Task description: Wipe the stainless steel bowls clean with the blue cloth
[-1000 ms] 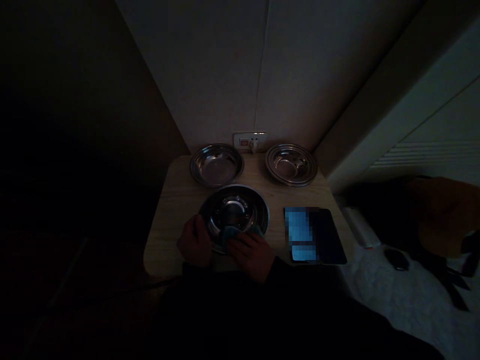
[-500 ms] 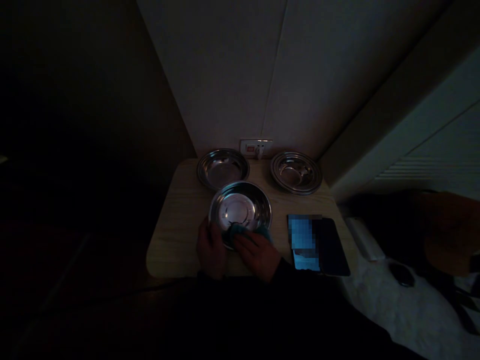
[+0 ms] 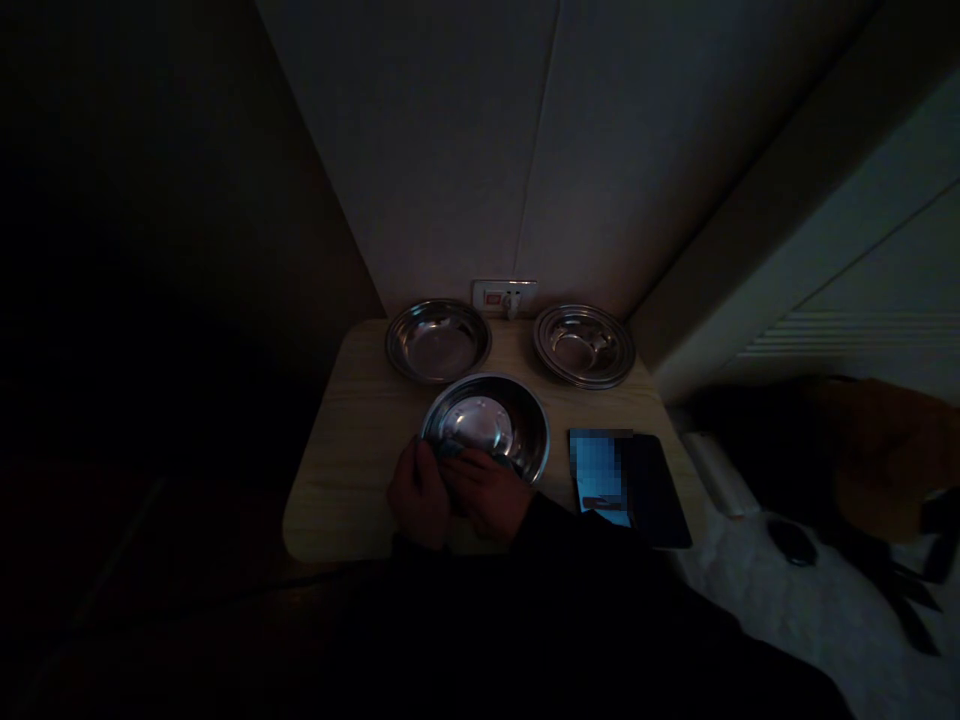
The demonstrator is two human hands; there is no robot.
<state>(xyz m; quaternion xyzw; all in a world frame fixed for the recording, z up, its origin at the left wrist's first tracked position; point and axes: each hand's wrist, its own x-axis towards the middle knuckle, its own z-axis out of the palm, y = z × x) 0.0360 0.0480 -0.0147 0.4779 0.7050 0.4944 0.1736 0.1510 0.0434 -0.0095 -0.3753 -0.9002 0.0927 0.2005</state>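
A shiny metal bowl lies near the front of the small wooden table. My left hand grips its front-left rim, with the fingers closed around the edge. Inside the near side of the bowl, my right hand presses a bluish-green cloth against the metal. Most of that cloth is hidden under the fingers. Behind, at the back left, sits a second metal bowl. Several nested metal bowls appear to be stacked at the back right.
To the right, a lit phone or tablet lies beside a dark flat panel on the table. A wall socket with a plug is behind the bowls. A dark mouse-like object rests on pale fabric at right.
My right hand has slid the cloth leftward along the bowl's near side, closer to my left hand. The bowl has shifted slightly towards me. The view has turned a little.
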